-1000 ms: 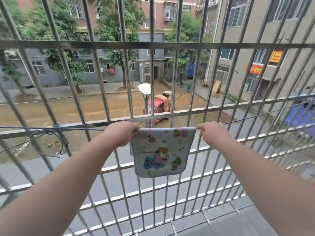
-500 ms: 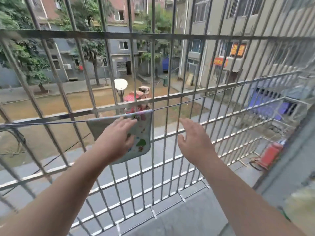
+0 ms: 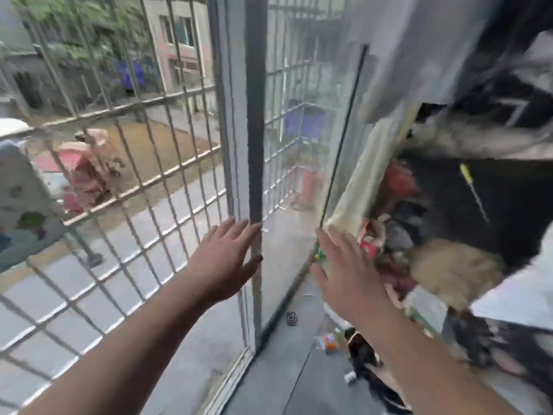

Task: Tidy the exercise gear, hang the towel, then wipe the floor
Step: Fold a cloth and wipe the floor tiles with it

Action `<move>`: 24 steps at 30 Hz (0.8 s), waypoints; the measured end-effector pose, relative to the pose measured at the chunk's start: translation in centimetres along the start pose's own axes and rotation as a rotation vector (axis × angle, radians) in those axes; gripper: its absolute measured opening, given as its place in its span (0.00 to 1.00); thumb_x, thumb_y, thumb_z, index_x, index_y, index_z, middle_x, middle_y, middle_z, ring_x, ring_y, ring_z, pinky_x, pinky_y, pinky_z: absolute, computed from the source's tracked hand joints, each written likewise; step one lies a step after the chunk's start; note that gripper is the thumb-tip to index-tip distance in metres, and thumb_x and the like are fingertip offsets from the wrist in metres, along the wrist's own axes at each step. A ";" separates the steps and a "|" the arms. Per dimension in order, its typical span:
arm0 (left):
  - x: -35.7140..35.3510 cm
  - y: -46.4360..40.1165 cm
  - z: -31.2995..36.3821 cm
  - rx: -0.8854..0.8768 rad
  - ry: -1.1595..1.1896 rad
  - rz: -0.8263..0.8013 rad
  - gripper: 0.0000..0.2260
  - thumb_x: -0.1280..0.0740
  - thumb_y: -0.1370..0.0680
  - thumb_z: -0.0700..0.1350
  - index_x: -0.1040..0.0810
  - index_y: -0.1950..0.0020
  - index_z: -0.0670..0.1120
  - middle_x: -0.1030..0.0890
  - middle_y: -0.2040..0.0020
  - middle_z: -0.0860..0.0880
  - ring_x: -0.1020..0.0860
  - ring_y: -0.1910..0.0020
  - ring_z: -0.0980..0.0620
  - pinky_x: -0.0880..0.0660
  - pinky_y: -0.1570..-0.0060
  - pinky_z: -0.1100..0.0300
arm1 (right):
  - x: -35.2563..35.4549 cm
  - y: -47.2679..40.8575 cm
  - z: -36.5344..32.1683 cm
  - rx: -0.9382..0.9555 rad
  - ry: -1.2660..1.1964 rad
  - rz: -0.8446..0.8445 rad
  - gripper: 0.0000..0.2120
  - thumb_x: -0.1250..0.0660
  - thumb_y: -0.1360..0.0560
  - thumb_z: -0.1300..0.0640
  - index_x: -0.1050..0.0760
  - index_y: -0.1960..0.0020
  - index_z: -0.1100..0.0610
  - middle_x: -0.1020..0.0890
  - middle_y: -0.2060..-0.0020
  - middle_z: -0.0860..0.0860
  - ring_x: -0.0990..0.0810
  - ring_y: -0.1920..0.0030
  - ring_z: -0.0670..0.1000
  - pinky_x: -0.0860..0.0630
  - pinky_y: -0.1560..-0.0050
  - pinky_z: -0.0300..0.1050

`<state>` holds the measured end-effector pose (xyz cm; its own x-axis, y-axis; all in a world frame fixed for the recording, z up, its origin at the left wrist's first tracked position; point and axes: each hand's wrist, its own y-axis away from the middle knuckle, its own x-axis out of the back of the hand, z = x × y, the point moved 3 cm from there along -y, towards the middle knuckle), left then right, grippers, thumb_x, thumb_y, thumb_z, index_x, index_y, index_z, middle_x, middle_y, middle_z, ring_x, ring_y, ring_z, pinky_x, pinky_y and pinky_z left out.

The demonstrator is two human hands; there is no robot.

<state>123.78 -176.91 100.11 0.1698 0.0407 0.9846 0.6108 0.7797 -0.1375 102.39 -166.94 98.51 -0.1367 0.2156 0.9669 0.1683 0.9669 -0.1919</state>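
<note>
head view: the towel (image 3: pixel 21 199) hung at the far left edge over the wire along the window grille (image 3: pixel 155 187), clear of both hands, so the hanging step looked done and it was placed there to dry. the left hand (image 3: pixel 223 262) was flat and empty, fingers straight, its tips touching the edge of the sliding window frame (image 3: pixel 254 121), likely to steady or push it. the right hand (image 3: pixel 347 271) was spread and empty too, holding nothing, just beside a blurred cluttered shelf (image 3: pixel 419 253); floor wiping seemed next.
</note>
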 end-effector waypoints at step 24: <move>-14.8 -4.1 66.2 -1.340 0.096 -0.212 0.30 0.53 0.25 0.63 0.44 0.23 0.55 0.39 0.22 0.47 0.45 0.23 0.43 0.47 0.25 0.43 | 8.5 45.0 35.6 -1.447 0.157 0.142 0.31 0.44 0.21 0.43 0.51 0.22 0.47 0.45 0.21 0.52 0.47 0.22 0.58 0.43 0.26 0.58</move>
<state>67.55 -139.35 93.20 -0.0010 -0.0887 0.9961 0.8985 -0.4374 -0.0380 74.06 -116.75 92.06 0.0543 0.1871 0.9808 0.9972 -0.0602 -0.0437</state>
